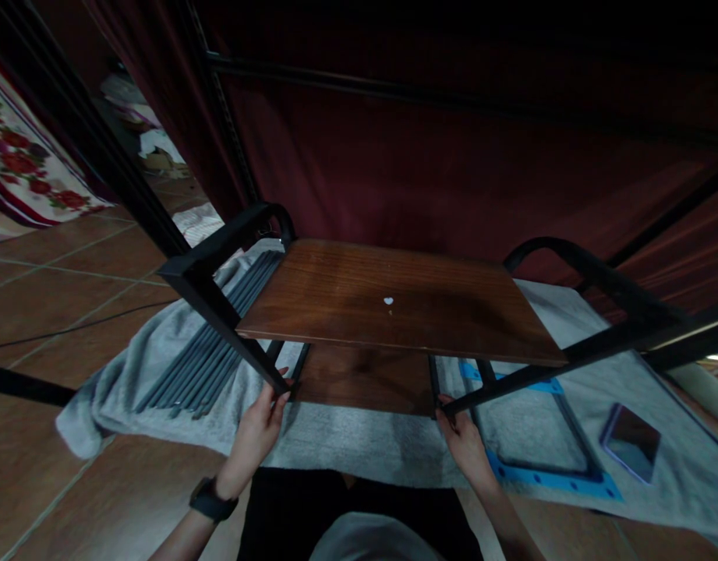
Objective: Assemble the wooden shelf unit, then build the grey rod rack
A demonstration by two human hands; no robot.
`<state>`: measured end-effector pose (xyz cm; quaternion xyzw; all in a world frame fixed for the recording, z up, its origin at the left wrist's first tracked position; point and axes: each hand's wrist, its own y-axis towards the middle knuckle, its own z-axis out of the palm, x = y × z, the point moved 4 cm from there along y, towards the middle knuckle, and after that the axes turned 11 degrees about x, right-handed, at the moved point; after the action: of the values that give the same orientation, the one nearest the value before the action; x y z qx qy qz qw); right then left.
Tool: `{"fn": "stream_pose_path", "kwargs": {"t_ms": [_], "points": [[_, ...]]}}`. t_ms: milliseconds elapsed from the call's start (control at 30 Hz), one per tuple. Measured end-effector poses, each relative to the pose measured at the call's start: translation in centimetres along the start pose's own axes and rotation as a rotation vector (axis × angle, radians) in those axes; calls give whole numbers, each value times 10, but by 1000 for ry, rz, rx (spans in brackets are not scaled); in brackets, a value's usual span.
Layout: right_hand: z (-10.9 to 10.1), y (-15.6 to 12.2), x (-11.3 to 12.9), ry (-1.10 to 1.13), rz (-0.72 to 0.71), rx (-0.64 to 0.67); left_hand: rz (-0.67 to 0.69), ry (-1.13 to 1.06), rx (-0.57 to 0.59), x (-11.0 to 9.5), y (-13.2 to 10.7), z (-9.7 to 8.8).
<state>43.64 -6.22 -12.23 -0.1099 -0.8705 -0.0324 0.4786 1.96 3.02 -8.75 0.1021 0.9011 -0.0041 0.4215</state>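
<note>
In front of me stands a small two-tier shelf with black metal side frames (604, 333) and brown wood-grain boards. A small white heart-shaped mark (388, 301) shows on the upper board (405, 269). The lower board (359, 378) lies below it, close to the grey cloth. My left hand (265, 421) is closed around the low front end of the left side frame. My right hand (459, 436) grips the low front end of the right side frame. A dark watch (213, 500) is on my left wrist.
Several grey rods (212, 351) lie left on the grey cloth (359, 444). To the right are a dark rectangular frame with blue strips (551, 477) and a phone (631, 442). Black bars and a dark red curtain (394, 164) stand behind; a cable (83, 327) crosses the tiled floor.
</note>
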Motion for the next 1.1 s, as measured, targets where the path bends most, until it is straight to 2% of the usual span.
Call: {"fn": "stream_pose_path", "kwargs": {"t_ms": [367,867,1100], "points": [[5,-1,-4,83,-22,-1,-14,-28,21,0,-1,-2],[4,3,-1,21,10,14,-17,-2,-27,1,-1,-2],[5,2,1,-16,-22,10,-18,-12,-26,5,2,-4]]}}
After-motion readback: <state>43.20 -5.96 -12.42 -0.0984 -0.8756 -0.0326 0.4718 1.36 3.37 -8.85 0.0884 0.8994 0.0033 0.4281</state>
